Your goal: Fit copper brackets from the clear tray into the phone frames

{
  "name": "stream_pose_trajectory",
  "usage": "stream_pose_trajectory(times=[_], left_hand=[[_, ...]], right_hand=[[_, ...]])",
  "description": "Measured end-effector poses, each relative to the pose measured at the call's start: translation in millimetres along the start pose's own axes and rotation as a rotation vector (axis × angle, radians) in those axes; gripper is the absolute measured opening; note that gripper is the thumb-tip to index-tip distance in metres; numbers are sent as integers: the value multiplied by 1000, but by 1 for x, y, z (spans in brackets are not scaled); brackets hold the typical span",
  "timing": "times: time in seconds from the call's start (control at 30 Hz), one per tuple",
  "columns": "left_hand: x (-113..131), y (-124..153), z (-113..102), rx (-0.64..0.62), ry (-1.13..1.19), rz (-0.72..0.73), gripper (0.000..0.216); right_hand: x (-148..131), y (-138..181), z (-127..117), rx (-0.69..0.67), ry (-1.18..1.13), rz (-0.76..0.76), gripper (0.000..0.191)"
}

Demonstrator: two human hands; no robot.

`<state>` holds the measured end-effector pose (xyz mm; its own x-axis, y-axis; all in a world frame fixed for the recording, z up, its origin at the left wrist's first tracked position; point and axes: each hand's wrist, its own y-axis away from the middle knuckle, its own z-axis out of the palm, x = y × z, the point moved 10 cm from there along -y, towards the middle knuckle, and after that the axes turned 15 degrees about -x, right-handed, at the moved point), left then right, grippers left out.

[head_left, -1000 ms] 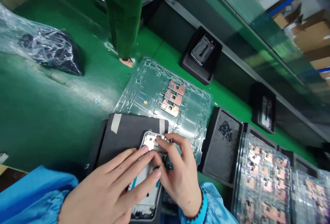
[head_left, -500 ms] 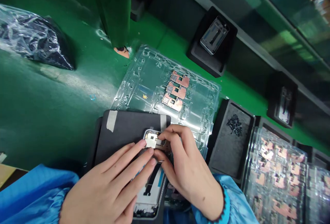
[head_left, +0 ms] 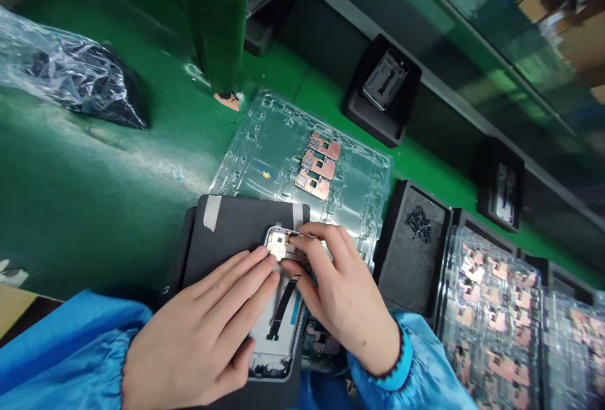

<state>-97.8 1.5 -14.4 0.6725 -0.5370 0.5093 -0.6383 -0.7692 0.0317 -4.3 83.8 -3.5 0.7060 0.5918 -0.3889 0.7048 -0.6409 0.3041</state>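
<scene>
A phone frame (head_left: 271, 356) lies slanted on a black foam pad (head_left: 241, 224), its inside facing up, with a black ribbon cable (head_left: 285, 309) along the middle. A pale circuit board (head_left: 278, 243) sits in the frame's upper end. My left hand (head_left: 203, 328) lies flat across the frame's left side, fingers stretched out and their tips at the board's lower edge. On the other side, my right hand (head_left: 333, 278) has thumb and fingertips closed around the board's right part, which they partly cover.
Beyond the pad, a clear plastic tray (head_left: 269, 126) holds a column of copper-coloured boards (head_left: 319, 164). To the right stand a dark tray of small black parts (head_left: 418, 224) and clear trays with many boards (head_left: 496, 296). A plastic bag (head_left: 89, 73) lies left; phone frames (head_left: 385, 79) rest on foam blocks behind.
The whole view has shifted slightly. My left hand has slid a little down and left, uncovering more of the phone frame and ribbon cable. My right hand stays at the board.
</scene>
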Motion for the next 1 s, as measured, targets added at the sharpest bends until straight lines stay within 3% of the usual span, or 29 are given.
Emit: stream_pose_trajectory(times=[0.1,0.37,0.5,0.6,0.73,0.87,1.0], left_hand=[[0,-2,3,-25,-41,-11,74],[10,-15,-8,-34,-156,-52,60],[1,-24,-28,2,-53,-22,42],[-14,-23,-39,7,-16,-73,39],[-22,-5,-44,83,-200,-264,36],[-15,6,-29,26,-192,-226,37],[-31,29,-41,126,-293,-317,42]], right_hand=[[-1,-1,2,3,-1,3,10],[-2,11,4,-7,53,20,31],[28,34,-7,26,-207,201,33],[42,51,7,-70,-467,346,20],[23,61,21,-107,-640,323,18],[8,69,34,-49,-735,317,23],[6,79,55,-10,-851,343,43]])
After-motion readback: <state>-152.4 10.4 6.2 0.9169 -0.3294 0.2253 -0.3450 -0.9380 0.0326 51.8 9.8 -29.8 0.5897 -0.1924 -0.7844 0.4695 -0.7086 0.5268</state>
